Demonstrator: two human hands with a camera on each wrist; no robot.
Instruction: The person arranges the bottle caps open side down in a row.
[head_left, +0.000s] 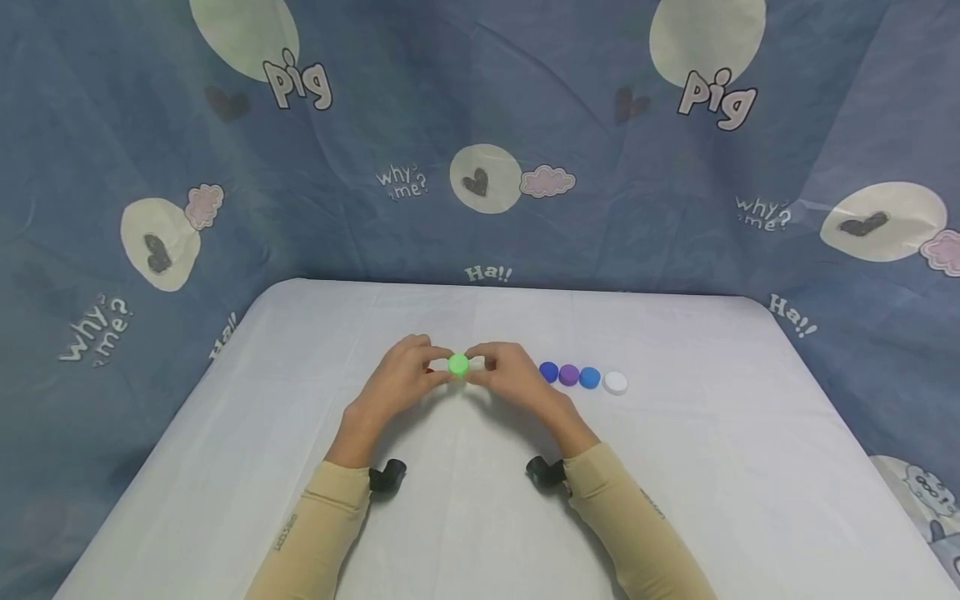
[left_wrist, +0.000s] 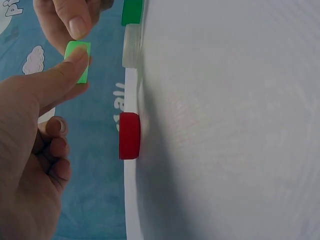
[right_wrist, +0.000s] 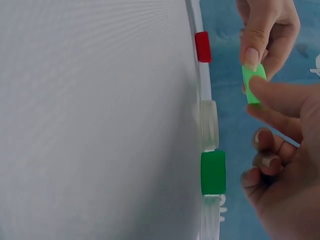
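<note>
Both hands hold one light green bottle cap (head_left: 458, 364) between them, raised above the white table. In the left wrist view, the left hand (head_left: 392, 382) pinches the cap (left_wrist: 71, 50) with thumb and finger. From the opposite side the right hand (head_left: 519, 379) grips it too, its thumb on the cap (right_wrist: 246, 80) in the right wrist view. Below the hands, a red cap (left_wrist: 129, 136), a clear cap (right_wrist: 209, 125) and a dark green cap (right_wrist: 213, 172) stand in a row on the table. Another clear cap (right_wrist: 210, 218) follows the dark green one.
To the right of the right hand, the row continues with a dark blue cap (head_left: 549, 372), a purple cap (head_left: 569, 375), a lighter blue cap (head_left: 589, 378) and a white cap (head_left: 616, 383). A printed blue curtain (head_left: 420, 233) hangs behind the white-covered table (head_left: 712, 467).
</note>
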